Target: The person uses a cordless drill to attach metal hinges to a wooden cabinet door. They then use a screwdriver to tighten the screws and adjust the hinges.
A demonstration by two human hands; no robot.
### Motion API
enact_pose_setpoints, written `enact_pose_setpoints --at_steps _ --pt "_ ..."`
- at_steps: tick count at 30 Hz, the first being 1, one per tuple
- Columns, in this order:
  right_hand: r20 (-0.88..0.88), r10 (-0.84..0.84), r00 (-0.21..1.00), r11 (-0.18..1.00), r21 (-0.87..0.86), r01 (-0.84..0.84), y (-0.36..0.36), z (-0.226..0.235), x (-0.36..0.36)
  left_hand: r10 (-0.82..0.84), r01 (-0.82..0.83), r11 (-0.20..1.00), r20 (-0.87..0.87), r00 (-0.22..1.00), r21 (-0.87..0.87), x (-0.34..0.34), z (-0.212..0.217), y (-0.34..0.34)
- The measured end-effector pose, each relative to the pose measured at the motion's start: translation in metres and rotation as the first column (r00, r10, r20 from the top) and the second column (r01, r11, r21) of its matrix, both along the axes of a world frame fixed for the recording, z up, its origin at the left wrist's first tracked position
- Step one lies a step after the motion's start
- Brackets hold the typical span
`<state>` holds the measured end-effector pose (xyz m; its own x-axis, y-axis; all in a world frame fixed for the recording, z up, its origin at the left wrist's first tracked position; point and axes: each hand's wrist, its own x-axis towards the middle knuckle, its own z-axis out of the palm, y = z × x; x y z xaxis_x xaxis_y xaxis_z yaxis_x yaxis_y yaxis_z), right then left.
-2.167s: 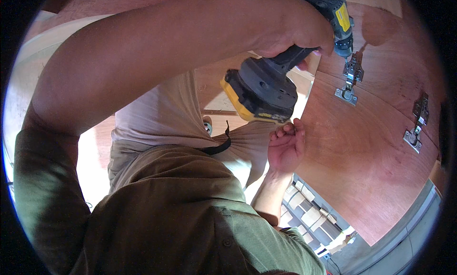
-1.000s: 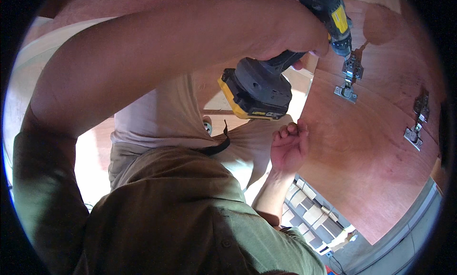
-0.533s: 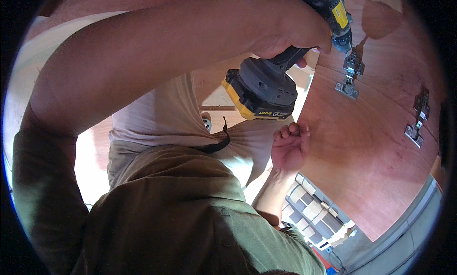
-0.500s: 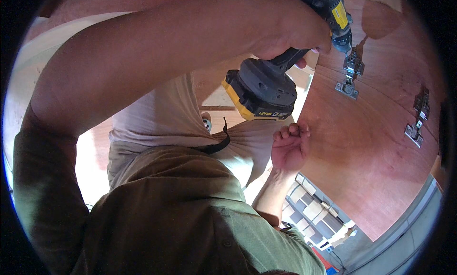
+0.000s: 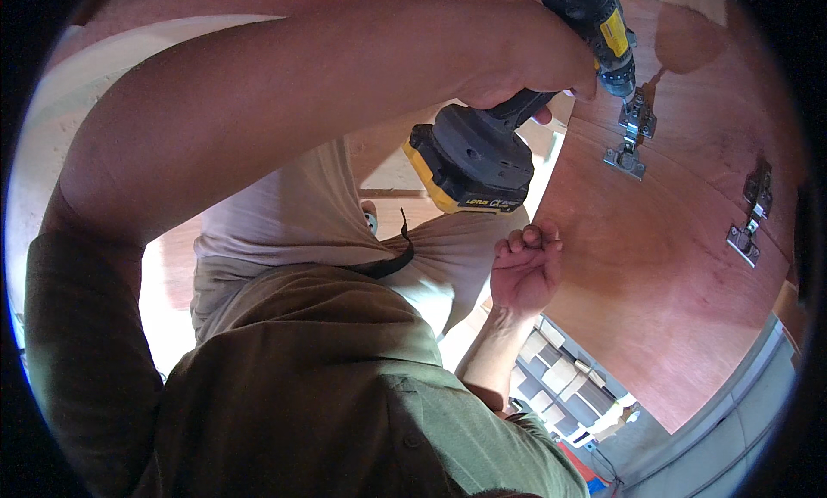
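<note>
Left hand (image 5: pixel 556 59) has fingers wrapped round the grip of a cordless drill (image 5: pixel 482 153), lining it up with the concealed hinge (image 5: pixel 631 140) just right of them. Right hand (image 5: pixel 524 278): fingers half-curled by the plywood panel (image 5: pixel 655 283), maybe bracing it; can't tell if gripping.

Yellow label (image 5: pixel 614 34) on drill (image 5: pixel 587 11), printed lettering (image 5: pixel 493 203) on battery (image 5: pixel 455 188)

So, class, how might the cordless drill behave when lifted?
The cordless drill probably feels rigid, given its hard-looking casing. It may feel base-heavy, since a bulky battery pack ends the handle. The pack's angular shape should resist rolling.
</note>
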<state>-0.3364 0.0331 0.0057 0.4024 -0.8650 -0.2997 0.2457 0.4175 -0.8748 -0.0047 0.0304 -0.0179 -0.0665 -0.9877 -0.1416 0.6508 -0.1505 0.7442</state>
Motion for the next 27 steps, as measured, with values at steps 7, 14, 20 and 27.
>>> enact_pose_setpoints --at_steps 7,14,20,27 --pt "-0.076 -0.038 0.996 0.999 0.008 0.039 0.012 0.0 -0.005 -0.021 0.016 0.998 -0.072 0.997 -0.058 -0.01 0.003 -0.014" --pt "-0.065 -0.124 0.99 0.989 0.074 0.128 0.028 -0.009 -0.025 0.028 0.01 0.943 -0.11 0.994 0.333 -0.006 0.051 0.005" --pt "-0.012 -0.065 0.998 0.996 0.064 0.065 0.03 -0.027 -0.016 0.095 -0.072 0.995 -0.486 0.869 0.066 0.03 0.04 0.061" --pt "0.031 0.011 0.999 0.993 0.118 -0.014 0.033 -0.038 -0.01 0.361 -0.357 0.862 0.059 0.931 0.361 0.102 0.067 0.095"
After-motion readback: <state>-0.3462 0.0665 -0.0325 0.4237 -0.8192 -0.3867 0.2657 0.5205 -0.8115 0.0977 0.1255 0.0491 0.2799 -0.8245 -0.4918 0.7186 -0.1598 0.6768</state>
